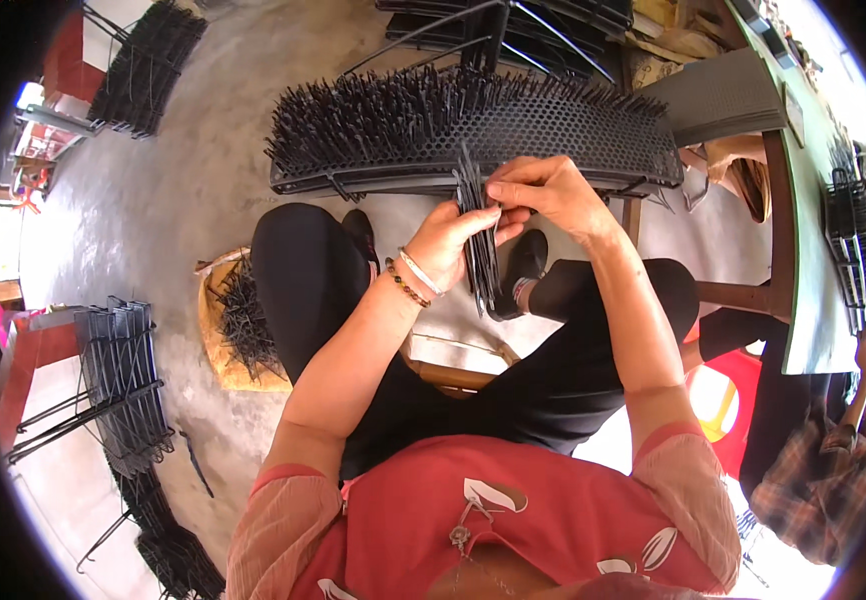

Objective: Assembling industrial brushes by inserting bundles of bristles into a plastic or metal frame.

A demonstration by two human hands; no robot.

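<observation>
My left hand (445, 243) is wrapped round a bundle of thin dark strips (480, 272), held roughly upright between my knees. My right hand (558, 200) is closed in a pinch against the upper part of the bundle, its fingertips close to my left thumb. What lies between those fingertips is too small to make out. Just beyond both hands stands a long black perforated rack (573, 125). Many thin dark pieces (363, 120) stick up from its holes, densely on the left and middle, while bare holes show toward the right.
At my left, a yellow sack (215, 345) holds more dark strips (245, 315). Stacks of black wire racks (121, 370) stand farther left. A pale green table (815, 260) runs along the right, with a person in a plaid shirt (823, 490) beside it. A red stool (738, 400) stands near.
</observation>
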